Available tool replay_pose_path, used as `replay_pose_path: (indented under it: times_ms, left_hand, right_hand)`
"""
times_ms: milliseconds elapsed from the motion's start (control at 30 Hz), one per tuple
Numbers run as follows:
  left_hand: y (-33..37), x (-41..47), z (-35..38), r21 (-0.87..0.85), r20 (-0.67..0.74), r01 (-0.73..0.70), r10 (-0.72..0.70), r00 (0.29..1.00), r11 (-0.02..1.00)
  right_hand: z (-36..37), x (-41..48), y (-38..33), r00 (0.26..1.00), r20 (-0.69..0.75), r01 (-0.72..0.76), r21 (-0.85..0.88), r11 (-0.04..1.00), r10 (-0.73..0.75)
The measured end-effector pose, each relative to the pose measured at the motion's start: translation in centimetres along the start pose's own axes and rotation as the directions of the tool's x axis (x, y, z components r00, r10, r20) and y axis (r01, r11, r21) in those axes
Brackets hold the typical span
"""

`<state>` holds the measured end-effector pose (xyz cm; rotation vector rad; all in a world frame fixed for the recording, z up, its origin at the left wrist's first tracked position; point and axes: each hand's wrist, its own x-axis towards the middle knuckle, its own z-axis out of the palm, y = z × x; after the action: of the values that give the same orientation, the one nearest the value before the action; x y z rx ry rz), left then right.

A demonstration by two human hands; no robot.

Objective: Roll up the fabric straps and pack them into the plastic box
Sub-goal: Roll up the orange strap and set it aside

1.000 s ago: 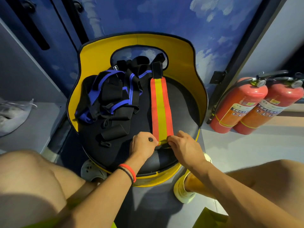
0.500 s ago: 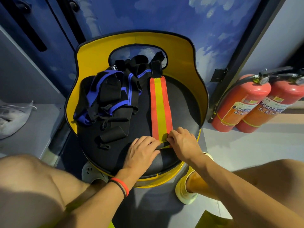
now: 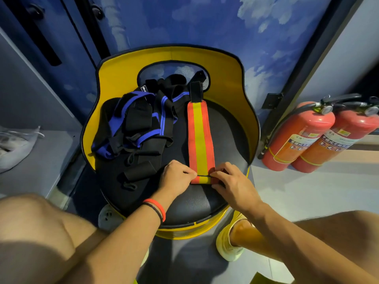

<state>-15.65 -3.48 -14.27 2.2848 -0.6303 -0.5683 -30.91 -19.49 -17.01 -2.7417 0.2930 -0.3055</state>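
**First fold of the striped strap between our fingertips**

Our left hand [image 3: 176,175] and right hand [image 3: 231,185] meet at the near end of the orange-and-yellow strap [image 3: 200,138]. Each hand has its fingers curled and pinches one edge of a small fold there. A thin dark line runs across the fold between the fingertips. It may be a loop or a hem; we cannot tell from this angle.

Away from the hands the strap lies flat and straight on the black seat [image 3: 227,140]. It ends in a black tab [image 3: 195,92] near the yellow backrest [image 3: 225,74]. Beyond and left of the left hand sits a tangled heap of black and blue straps [image 3: 139,128], none of them rolled. Well off to the right of the right hand stand two red fire extinguishers [image 3: 307,138]. No plastic box is in view.

We judge the rolling only just begun: one strap started, the heap untouched, nothing packed. The next move calls for both hands to turn the fold away from us evenly. The edges need to stay aligned and the roll tight, so the tab can close it at the far end.
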Motion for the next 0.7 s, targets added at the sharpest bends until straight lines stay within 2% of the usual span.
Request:
replay_pose_path:
  times_ms: [67, 167, 233, 333, 400, 467, 600, 700]
  left_hand:
    - [0.6, -0.5, 0.2, 0.025, -0.058, 0.0, 0.001, 0.998, 1.0]
    - [0.4, -1.0, 0.5, 0.018, -0.166, -0.02, 0.023, 0.986, 1.0]
    - [0.6, -1.8, 0.6, 0.039, -0.186, -0.051, 0.057, 0.981, 0.998]
    - [-0.1, -2.5, 0.5, 0.052, -0.146, -0.112, 0.119, 0.982, 0.992]
    - [-0.4, -3.1, 0.4, 0.103, -0.079, -0.117, 0.125, 0.989, 0.988]
    - [-1.0, -3.7, 0.2, 0.117, -0.064, -0.099, 0.107, 0.992, 0.988]
    - [-1.2, -4.8, -0.1, 0.007, -0.062, -0.05, 0.051, 0.997, 0.999]
    - [-1.1, -5.4, 0.5, 0.074, -0.075, -0.072, 0.077, 0.994, 0.995]
  right_hand:
    - [0.0, 0.6, 0.1, 1.0, -0.027, -0.001, 0.015, 1.0, 0.001]
    - [-0.2, 1.5, 0.3, 1.0, 0.017, -0.003, 0.034, 0.999, 0.002]
    - [-0.4, 1.7, 0.2, 0.998, 0.032, -0.049, 0.081, 0.996, 0.046]
    - [-0.8, 1.4, -0.1, 0.984, 0.034, -0.176, 0.259, 0.95, 0.173]
    - [-1.0, 1.2, -0.3, 0.966, 0.126, -0.254, 0.336, 0.907, 0.224]
    - [-1.0, 0.8, -0.5, 0.936, 0.234, -0.337, 0.374, 0.864, 0.264]
    - [-1.2, 0.4, -0.8, 0.898, 0.336, -0.41, 0.404, 0.817, 0.284]
    - [-1.1, 0.7, -0.9, 0.857, 0.385, -0.49, 0.395, 0.777, 0.344]
